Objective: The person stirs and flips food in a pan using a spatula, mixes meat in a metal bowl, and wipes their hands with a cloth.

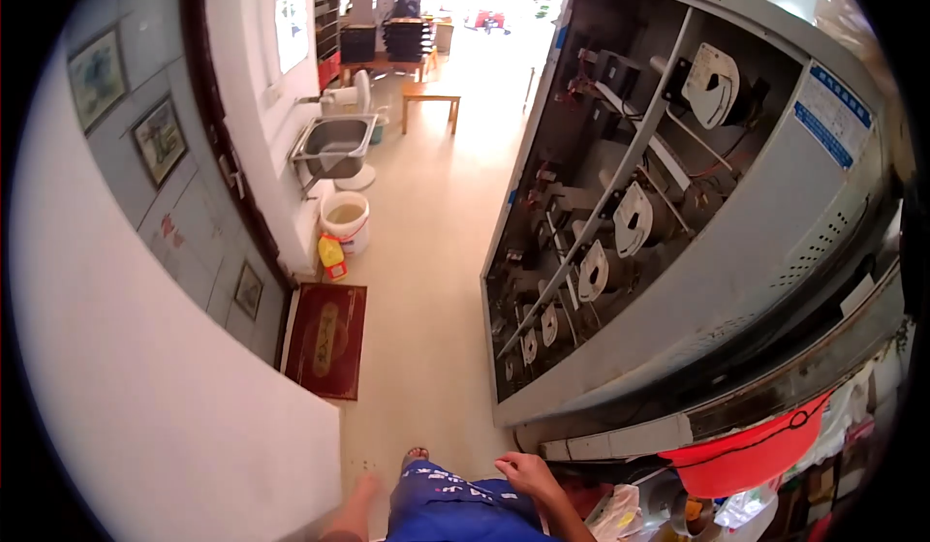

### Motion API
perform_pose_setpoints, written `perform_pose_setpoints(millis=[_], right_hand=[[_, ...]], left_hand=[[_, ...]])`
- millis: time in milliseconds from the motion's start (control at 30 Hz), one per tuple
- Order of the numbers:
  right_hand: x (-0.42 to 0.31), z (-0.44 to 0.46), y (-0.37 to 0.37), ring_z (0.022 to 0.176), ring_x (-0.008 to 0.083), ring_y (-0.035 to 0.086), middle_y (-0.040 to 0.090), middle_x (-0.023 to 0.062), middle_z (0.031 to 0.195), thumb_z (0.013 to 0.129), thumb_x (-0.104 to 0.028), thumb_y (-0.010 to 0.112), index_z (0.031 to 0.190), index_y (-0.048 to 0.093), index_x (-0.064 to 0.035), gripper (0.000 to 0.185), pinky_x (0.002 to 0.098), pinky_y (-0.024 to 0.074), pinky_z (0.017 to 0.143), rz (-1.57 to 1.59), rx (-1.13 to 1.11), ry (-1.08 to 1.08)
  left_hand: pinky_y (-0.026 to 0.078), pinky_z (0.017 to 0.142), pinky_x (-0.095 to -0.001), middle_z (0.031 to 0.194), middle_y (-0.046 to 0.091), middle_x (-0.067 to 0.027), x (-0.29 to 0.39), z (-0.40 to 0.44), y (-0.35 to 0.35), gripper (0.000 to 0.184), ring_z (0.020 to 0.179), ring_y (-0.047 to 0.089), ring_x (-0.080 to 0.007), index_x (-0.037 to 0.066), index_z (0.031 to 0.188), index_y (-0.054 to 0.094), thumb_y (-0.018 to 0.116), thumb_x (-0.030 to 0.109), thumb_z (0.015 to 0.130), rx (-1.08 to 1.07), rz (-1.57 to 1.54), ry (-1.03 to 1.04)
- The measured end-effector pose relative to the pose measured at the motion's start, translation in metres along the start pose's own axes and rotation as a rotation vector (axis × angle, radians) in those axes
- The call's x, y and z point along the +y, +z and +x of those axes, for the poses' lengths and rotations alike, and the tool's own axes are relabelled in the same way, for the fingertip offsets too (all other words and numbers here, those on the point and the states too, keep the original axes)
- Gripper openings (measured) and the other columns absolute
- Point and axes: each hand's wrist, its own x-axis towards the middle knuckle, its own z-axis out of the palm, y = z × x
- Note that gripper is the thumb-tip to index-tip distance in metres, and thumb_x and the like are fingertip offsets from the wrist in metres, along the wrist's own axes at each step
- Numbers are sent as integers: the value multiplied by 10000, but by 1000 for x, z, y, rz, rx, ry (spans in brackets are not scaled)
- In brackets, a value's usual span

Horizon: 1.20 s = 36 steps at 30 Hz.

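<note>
- Blue apron [455,505] fills the bottom of the head view, between the hands; its loose cloth could snag on the cabinet's lower corner if the body swings to the right.
- Right hand [523,471] has its fingers loosely curled beside the apron; whether it touches the cloth or holds anything small, I cannot tell.
- Left hand [365,489] is blurred and low on the apron's other side; its grip cannot be read. White wall [184,406] stands to its left, so a careless outward swing could knock the knuckles.
- Grey cabinet [736,213] rises ahead and to the right of the right hand, its side open. Round pale plates [633,220] sit exposed within; a hand put in there could get scraped on the frame's edges.
- Red basin [756,460] is farther out to the right of the right hand, among clutter; an elbow drawn back wide could tip it.
- Plastic bag [620,515] lies nearer that forearm and could catch on it in passing.
- Dark red doormat [329,343] lies ahead of the left hand; a raised edge could trip a foot.
- Yellow jug [331,256] and white bucket [346,222] stand beyond the mat; a stray kick could topple the jug or spill whatever the bucket holds.
</note>
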Motion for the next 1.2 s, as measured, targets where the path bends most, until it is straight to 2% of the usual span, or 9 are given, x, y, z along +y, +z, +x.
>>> perform_pose_setpoints(millis=[200, 333, 400, 533, 733, 867, 933, 967, 1200], right_hand=[[-34, 2, -4, 924, 356, 715, 738, 186, 952, 925, -329, 653, 1056, 756, -65, 313, 410, 553, 826, 144, 275, 138], [-26, -10, 8, 963, 364, 704, 743, 174, 971, 924, -402, 641, 1072, 767, -115, 347, 427, 546, 860, 157, 254, 260], [-25, -20, 14, 944, 356, 711, 747, 165, 957, 917, -399, 654, 1072, 767, -116, 342, 426, 549, 850, 148, 265, 301], [-25, -31, 26, 883, 328, 728, 742, 184, 912, 898, -350, 687, 1043, 769, -89, 310, 395, 557, 802, 230, 351, 397], [-17, -49, 51, 877, 335, 723, 748, 152, 893, 899, -388, 678, 1050, 769, -127, 315, 423, 557, 811, 239, 363, 480], [-12, -52, 66, 889, 344, 719, 748, 153, 906, 905, -392, 674, 1046, 769, -133, 309, 430, 554, 820, 290, 365, 518], [-14, -54, 70, 893, 347, 717, 747, 153, 909, 909, -393, 672, 1052, 768, -134, 311, 432, 553, 826, 284, 378, 507], [-15, -57, 71, 897, 349, 715, 747, 153, 911, 912, -395, 670, 1057, 767, -135, 313, 434, 552, 831, 275, 388, 487], [-24, -59, 65, 902, 360, 708, 744, 155, 915, 914, -393, 666, 1047, 764, -143, 300, 450, 548, 829, 265, 404, 505]], left_hand=[[557, 569, -451, 783, 651, -124, 15, 68, -66, 358, 623, 633, -241, 16, 1103, 707, 527, -74, 807, -156, 273, -244], [482, 490, -361, 662, 616, -66, 63, 112, -68, 365, 521, 567, -186, 76, 1126, 732, 560, -7, 814, -255, 188, -263], [526, 496, -364, 773, 701, -90, 104, 117, -61, 347, 581, 634, -192, 49, 1045, 768, 593, -5, 751, -265, 278, -163], [497, 443, -341, 680, 664, -82, 138, 145, -24, 404, 488, 583, -161, 63, 1075, 770, 561, 2, 735, -371, 270, -79], [513, 471, -340, 768, 713, -103, 182, 115, 29, 430, 522, 615, -176, 133, 1105, 785, 563, 23, 753, -498, 516, -52], [489, 459, -333, 709, 654, -67, 172, 101, 36, 483, 548, 614, -162, 119, 1161, 747, 574, 26, 720, -602, 579, 18], [550, 543, -361, 848, 748, -141, 133, 111, 36, 382, 603, 673, -217, 118, 1065, 802, 565, 36, 778, -559, 586, 90], [565, 569, -365, 851, 752, -144, 139, 101, 29, 370, 613, 680, -223, 87, 1064, 798, 585, 44, 765, -547, 629, -39], [554, 493, -355, 744, 719, -110, 100, 116, -13, 429, 572, 666, -205, 52, 1092, 775, 537, 66, 735, -590, 607, -110]])
